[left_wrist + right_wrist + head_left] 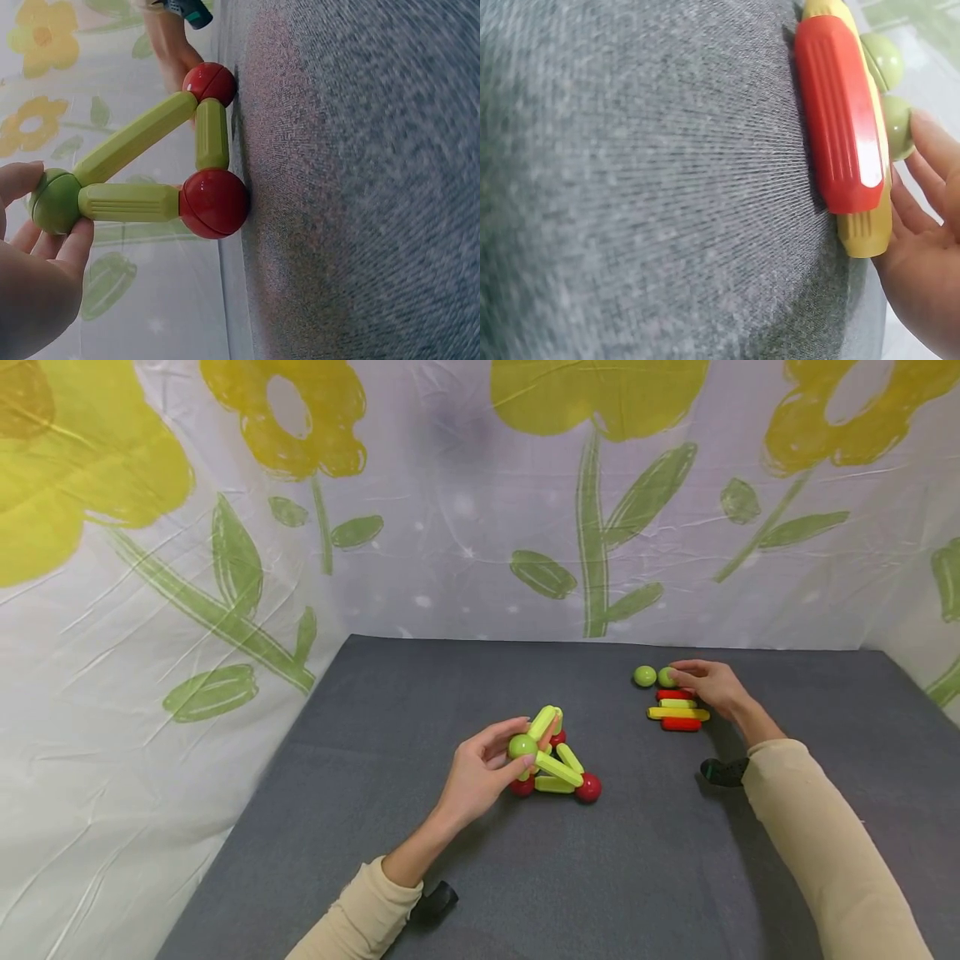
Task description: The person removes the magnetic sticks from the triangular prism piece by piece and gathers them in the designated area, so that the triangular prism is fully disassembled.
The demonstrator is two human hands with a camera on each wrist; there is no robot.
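Note:
In the head view a structure of lime-green sticks [557, 768] and red balls [588, 787] stands on the dark table, left of centre. My left hand [474, 772] grips the green ball [56, 201] at its top between thumb and fingers. Sticks slope down from that ball to the red balls [214, 203], which rest on the table. At the back right my right hand [712, 683] pinches a green ball [898, 126] with its fingertips. Another green ball [644, 676] lies just left of it.
In front of the right hand lies a row of sticks: red [681, 724], yellow [678, 713] and lime green [677, 702], with another red one behind. A flower-printed cloth [465, 568] hangs behind the dark table [600, 877].

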